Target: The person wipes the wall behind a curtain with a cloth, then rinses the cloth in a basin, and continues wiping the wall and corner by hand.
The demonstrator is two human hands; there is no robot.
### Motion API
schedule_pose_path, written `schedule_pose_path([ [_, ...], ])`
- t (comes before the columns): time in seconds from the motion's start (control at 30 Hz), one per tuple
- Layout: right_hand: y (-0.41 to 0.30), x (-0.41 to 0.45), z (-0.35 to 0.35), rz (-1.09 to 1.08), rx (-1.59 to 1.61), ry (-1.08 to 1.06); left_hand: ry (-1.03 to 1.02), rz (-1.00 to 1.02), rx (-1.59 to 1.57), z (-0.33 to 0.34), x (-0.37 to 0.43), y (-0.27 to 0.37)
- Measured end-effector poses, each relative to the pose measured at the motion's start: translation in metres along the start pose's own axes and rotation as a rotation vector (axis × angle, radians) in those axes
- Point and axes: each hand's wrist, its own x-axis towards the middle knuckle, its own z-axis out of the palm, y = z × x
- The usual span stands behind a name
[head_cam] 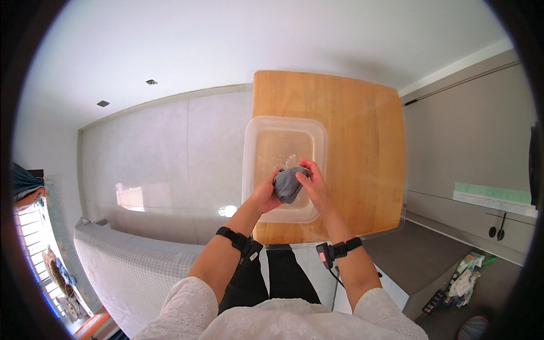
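Note:
A bunched grey cloth (288,185) is between my two hands, above a translucent plastic tub (248,170). My left hand (267,193) cups the cloth from the left, its thumb along the cloth's upper left edge. On the other side my right hand (315,185) has its thumb on the cloth and its fingers curved past the upper right edge. Bright ripples beyond the cloth look like shallow water (284,146) in the tub. Both palms are partly hidden, and the cloth covers part of the tub's floor.
The tub stands on the left part of a wooden tabletop (365,157), near its front edge. A white wall (276,34) rises behind. Grey floor tiles (161,153) extend left, beside a quilted light cover (136,259). Grey cabinet fronts (463,127) stand at the right.

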Motion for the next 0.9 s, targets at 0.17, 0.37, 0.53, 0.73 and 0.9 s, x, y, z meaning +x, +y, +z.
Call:
schedule_pose_path([
  [0.17, 0.009, 0.018, -0.011, 0.242, -0.171, -0.273, -0.161, -0.179, -0.02, 0.008, -0.005, 0.009],
  [0.37, -0.025, 0.018, 0.01, 0.122, 0.088, -0.372, -0.322, -0.126, 0.125, -0.008, -0.009, 0.012],
  [0.53, -0.022, 0.027, -0.005, 0.268, 0.176, -0.466, -0.359, -0.325, 0.391, 0.009, -0.005, 0.021],
  [0.73, -0.011, 0.036, -0.007, 0.222, -0.052, -0.386, -0.11, -0.234, 0.659, 0.018, 0.004, 0.013],
  [0.9, -0.004, 0.036, -0.004, 0.215, -0.105, -0.268, -0.006, -0.046, 0.842, 0.015, 0.018, -0.001],
])
